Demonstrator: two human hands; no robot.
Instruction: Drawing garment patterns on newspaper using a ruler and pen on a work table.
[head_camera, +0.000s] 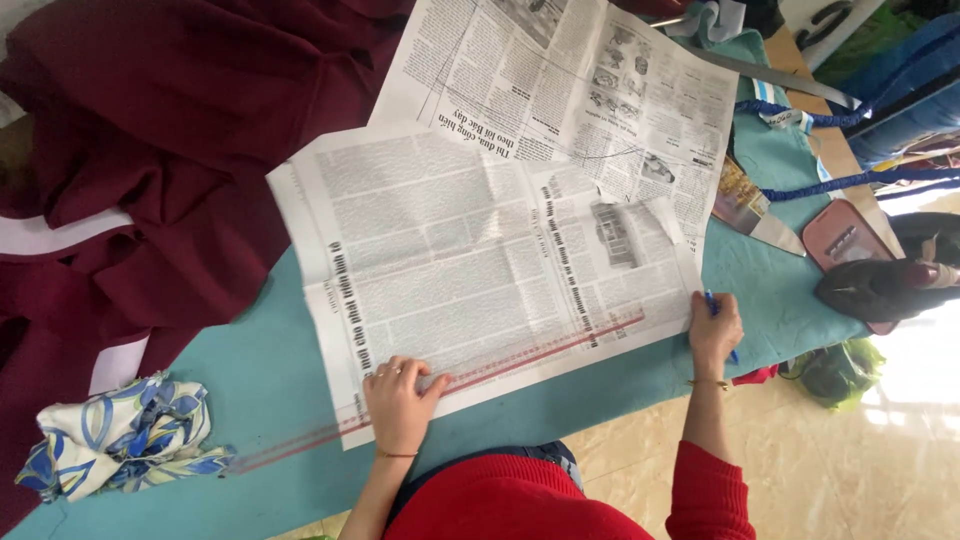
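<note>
A large newspaper sheet (470, 270) lies flat on the teal table cover (270, 400). A long clear ruler with red markings (540, 352) runs along the sheet's near edge. My left hand (398, 403) presses flat on the ruler near the sheet's near left corner, fingers spread. My right hand (715, 330) rests at the sheet's right edge, closed around a blue pen (712, 305) held to the paper by the ruler's right end. A second newspaper sheet (570, 80) lies farther back, partly under the first.
Dark maroon fabric (150, 150) is heaped on the left. A blue and white patterned cloth (120, 435) lies at the near left. At the right are a pink case (845, 245), a dark bag (880, 285), blue cords (840, 183) and a metal strip (770, 75). Tiled floor lies beyond the near edge.
</note>
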